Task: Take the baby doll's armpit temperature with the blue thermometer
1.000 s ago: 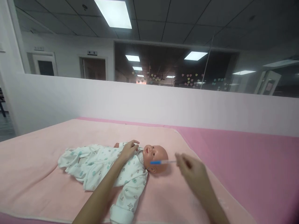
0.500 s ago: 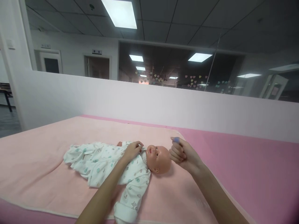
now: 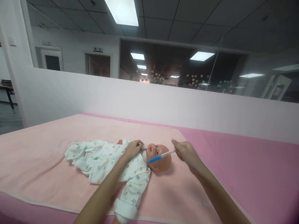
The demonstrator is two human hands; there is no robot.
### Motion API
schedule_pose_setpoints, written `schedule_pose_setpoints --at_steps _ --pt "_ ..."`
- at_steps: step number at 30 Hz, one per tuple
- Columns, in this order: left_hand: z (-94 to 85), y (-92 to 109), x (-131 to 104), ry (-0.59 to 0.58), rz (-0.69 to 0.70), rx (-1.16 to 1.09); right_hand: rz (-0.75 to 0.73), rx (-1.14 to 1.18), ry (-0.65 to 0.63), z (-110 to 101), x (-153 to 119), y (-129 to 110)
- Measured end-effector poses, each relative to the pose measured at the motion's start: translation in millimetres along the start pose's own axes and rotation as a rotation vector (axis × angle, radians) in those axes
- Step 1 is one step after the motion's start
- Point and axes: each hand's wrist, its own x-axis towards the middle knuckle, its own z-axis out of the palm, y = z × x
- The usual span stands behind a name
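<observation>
A baby doll (image 3: 105, 160) in a white printed sleepsuit lies on its back, its bald head (image 3: 163, 161) to the right. My left hand (image 3: 133, 149) rests on the doll's chest by the collar, fingers loosely bent and slightly apart, with no object seen in them. To the right of the head, my right hand (image 3: 185, 152) is closed on the clear end of a slim stick with a blue end (image 3: 155, 159). The stick points left, across the doll's cheek in this view; whether it touches the face I cannot tell.
Under the doll spreads a peach blanket (image 3: 51, 130) over a pink padded surface (image 3: 238, 155). A low white wall (image 3: 163, 105) with glass above it borders the far side. At the far left stands a dark table (image 3: 8, 90).
The slim stick, of which only a blue bit showed at my right hand before, has swung round to point left over the doll's face. My left hand stays on the chest.
</observation>
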Motion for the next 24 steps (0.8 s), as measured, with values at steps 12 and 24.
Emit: schedule_pose_setpoints --at_steps 12,24 --pt "-0.5 1.7 -1.7 -0.001 0.000 0.049 -0.040 0.000 0.122 3.7 -1.7 -1.2" --pt "-1.1 1.2 -1.4 0.002 0.013 0.058 -0.055 -0.022 0.156 3.9 -2.2 -0.9"
